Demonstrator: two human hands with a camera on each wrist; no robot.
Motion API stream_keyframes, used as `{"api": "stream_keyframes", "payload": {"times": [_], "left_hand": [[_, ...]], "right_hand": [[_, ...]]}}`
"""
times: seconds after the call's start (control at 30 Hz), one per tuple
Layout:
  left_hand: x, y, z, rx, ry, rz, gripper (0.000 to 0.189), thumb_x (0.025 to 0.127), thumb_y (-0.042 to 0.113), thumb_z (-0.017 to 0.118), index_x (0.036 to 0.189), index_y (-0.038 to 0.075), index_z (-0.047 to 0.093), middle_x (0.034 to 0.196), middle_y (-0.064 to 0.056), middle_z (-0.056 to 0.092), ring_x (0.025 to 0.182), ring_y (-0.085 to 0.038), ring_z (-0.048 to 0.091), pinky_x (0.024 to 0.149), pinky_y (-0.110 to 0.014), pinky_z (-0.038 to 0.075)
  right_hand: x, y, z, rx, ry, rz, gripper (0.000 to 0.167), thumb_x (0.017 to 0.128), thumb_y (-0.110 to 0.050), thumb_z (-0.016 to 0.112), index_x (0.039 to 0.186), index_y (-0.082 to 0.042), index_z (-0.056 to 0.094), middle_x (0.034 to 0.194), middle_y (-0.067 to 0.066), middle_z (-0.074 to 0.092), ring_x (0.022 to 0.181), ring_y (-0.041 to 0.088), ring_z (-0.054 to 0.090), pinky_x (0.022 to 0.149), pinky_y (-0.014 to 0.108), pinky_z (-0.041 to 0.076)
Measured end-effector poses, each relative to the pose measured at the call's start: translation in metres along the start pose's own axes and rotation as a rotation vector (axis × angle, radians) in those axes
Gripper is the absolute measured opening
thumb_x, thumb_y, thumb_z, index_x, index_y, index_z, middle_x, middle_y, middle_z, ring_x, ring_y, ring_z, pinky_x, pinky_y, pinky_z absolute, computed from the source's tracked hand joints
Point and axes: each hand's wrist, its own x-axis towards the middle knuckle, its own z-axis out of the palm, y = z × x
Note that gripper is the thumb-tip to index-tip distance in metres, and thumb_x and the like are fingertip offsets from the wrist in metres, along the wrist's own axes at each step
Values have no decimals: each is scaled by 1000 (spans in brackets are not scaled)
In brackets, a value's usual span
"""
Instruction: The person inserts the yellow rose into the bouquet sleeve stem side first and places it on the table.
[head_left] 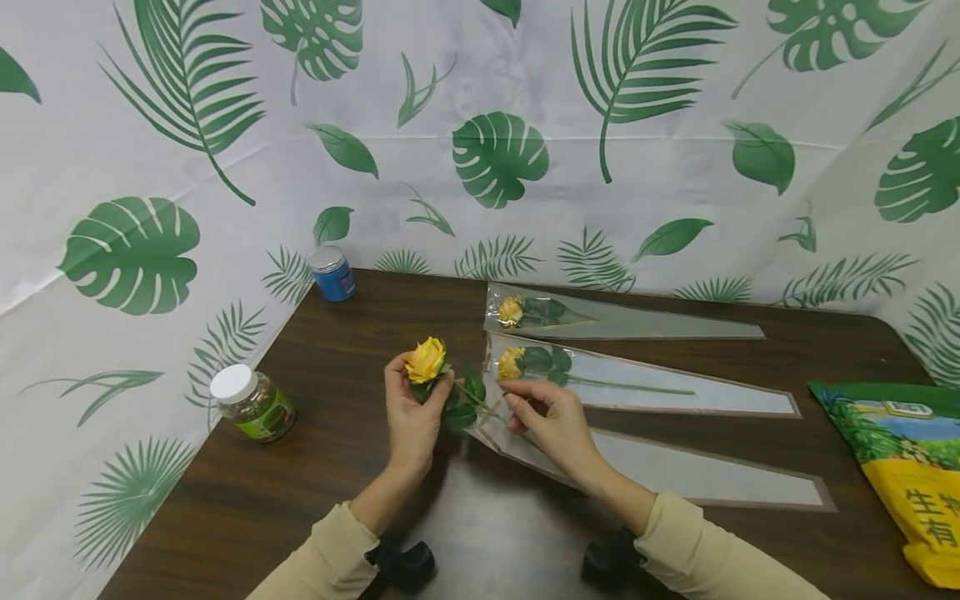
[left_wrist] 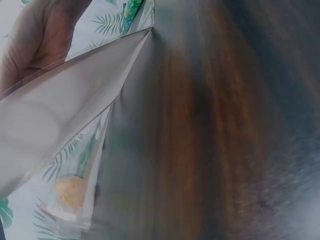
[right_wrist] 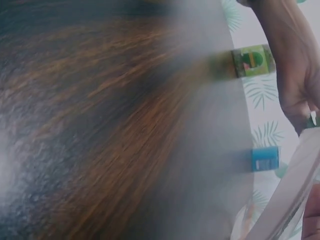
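Just below its bloom, a yellow rose (head_left: 426,360) is held by my left hand (head_left: 412,421), thumb and fingers around the base of the flower. Its green leaves (head_left: 461,412) hang toward a long tapered flower sleeve (head_left: 720,473), and the stem points at the sleeve's wide end. My right hand (head_left: 558,429) pinches that wide end between thumb and fingers. In the left wrist view the pale sleeve (left_wrist: 75,110) is raised off the dark table. The right wrist view catches the sleeve (right_wrist: 287,195) edge-on; the lower stem is hidden.
Behind lie two more tapered sleeves, a middle one (head_left: 750,402) and a far one (head_left: 697,327), each with a yellow rose inside. A green-labelled jar (head_left: 258,408) and a blue can (head_left: 333,275) stand left. A colourful bag (head_left: 911,483) lies at the right edge.
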Motion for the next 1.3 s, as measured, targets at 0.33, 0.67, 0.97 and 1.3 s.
{"api": "stream_keyframes", "payload": {"times": [0.33, 0.67, 0.97, 1.3], "left_hand": [[-6, 1, 5, 132, -45, -26, 48, 80, -11, 65, 118, 0, 38, 115, -8, 51, 99, -9, 59, 86, -21, 50], [-10, 4, -1, 220, -93, -2, 28, 93, 5, 57, 116, -8, 48, 113, -18, 57, 97, -6, 58, 81, -15, 49], [-10, 4, -5, 298, -105, 3, 22, 92, 10, 61, 110, -2, 59, 101, -14, 62, 80, -8, 57, 68, -15, 48], [-25, -7, -9, 494, -174, 50, 17, 89, 11, 64, 105, 7, 66, 94, -7, 65, 74, -11, 57, 60, -18, 47]], "right_hand": [[4, -5, 2, 25, 18, 10, 19, 88, 1, 61, 106, 8, 66, 84, 22, 63, 59, 6, 63, 57, 24, 56], [6, -8, 0, 36, 35, 23, 19, 88, 1, 62, 105, 9, 66, 84, 23, 63, 58, 4, 61, 57, 24, 56], [5, -9, 0, 7, 32, -15, 19, 88, 2, 62, 105, 8, 67, 81, 20, 63, 57, 5, 60, 55, 24, 55], [5, -8, 1, -39, 20, 3, 18, 88, 3, 61, 104, 5, 68, 88, 18, 65, 58, 3, 60, 55, 23, 55]]}}
